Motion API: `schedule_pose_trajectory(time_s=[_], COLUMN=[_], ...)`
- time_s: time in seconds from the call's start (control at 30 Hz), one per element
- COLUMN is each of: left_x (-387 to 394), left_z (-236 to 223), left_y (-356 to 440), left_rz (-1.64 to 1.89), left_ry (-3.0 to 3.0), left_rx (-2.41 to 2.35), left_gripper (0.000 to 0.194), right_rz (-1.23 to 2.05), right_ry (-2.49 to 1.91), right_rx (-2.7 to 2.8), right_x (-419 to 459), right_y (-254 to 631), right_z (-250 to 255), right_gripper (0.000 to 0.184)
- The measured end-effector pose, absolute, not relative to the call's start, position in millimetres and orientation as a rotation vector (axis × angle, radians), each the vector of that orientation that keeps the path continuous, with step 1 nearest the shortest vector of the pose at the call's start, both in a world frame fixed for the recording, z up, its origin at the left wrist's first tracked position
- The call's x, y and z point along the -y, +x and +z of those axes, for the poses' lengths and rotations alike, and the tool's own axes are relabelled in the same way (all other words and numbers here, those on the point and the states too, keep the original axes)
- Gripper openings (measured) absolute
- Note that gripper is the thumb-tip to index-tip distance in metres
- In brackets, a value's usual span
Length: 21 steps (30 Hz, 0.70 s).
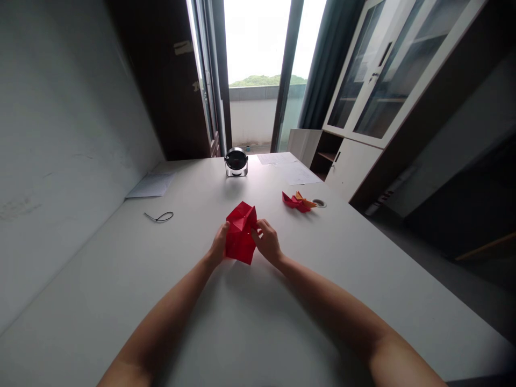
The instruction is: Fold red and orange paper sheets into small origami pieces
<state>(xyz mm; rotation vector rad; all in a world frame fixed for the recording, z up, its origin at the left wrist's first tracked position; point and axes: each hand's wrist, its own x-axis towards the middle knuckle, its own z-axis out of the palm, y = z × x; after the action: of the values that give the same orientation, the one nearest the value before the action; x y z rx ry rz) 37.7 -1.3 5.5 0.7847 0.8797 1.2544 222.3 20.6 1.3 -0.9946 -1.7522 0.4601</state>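
Observation:
A creased sheet of red paper (241, 244) is held up between my two hands over the white table. Its upper part is folded into raised ridges, while the lower part hangs flatter toward me. On its left edge my left hand (220, 243) is closed, with the thumb in front and the other fingers hidden behind the paper. My right hand (267, 239) pinches the right edge, near an upright fold. To the right, apart from both hands, lie red and orange folded paper pieces (297, 202).
The white table (193, 333) runs from a wall at left toward a window. At its far end stands a round black device on a metal stand (236, 162). A thin black looped cord (160, 217), paper sheets (151, 185) and a round grommet (320, 203) are also there.

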Motion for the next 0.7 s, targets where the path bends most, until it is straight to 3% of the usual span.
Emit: schedule_pose_trajectory(time_s=[0.17, 0.53, 0.7], left_x=[1, -9, -13], left_z=[3, -5, -1], left_y=[38, 24, 14], left_rz=[1.251, 1.237, 1.337], left_ry=[1.015, 1.021, 0.825], left_rx=[-0.997, -1.094, -0.986], left_gripper=[0.056, 0.026, 0.030], right_rz=[0.413, 0.551, 0.589], right_ry=[-1.009, -1.051, -1.141], right_rx=[1.747, 1.569, 1.416], right_x=[-20, -30, -40], right_y=[222, 236, 244], right_z=[1, 10, 10], right_gripper=[0.008, 0.014, 0.020])
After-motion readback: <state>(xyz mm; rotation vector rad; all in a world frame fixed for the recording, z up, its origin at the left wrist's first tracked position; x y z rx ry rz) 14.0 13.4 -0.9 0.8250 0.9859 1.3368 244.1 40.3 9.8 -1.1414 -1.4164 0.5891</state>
